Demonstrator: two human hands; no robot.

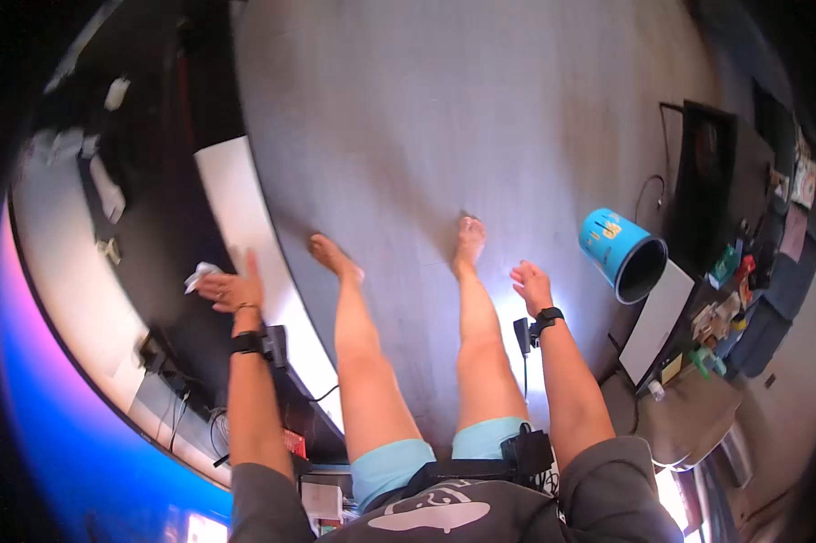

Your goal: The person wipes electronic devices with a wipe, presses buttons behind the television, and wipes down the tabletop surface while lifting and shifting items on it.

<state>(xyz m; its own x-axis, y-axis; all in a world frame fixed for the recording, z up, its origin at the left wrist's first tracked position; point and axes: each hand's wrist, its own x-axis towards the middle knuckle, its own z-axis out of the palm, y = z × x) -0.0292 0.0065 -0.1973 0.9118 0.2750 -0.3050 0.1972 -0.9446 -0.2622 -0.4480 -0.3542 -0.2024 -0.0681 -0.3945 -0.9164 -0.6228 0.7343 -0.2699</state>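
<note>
My left hand (232, 290) reaches over the dark cabinet on the left, fingers stretched sideways and thumb raised apart. A crumpled white tissue (204, 275) lies at its fingers; whether they touch or only overlap it in view I cannot tell. My right hand (533, 282) hangs in the air above the floor, fingers loosely bent and apart, with nothing visible in it. To its right is a blue bin (612, 241), its dark open mouth facing down and right in this view. Each wrist wears a black band with a small device.
The dark cabinet (137, 235) with a white front panel (245, 199) runs along the left, beside a bright screen (55, 407). Grey flooring (408, 109) spreads ahead of my bare feet. A cluttered desk (720, 317) and a black cable (652, 185) are on the right.
</note>
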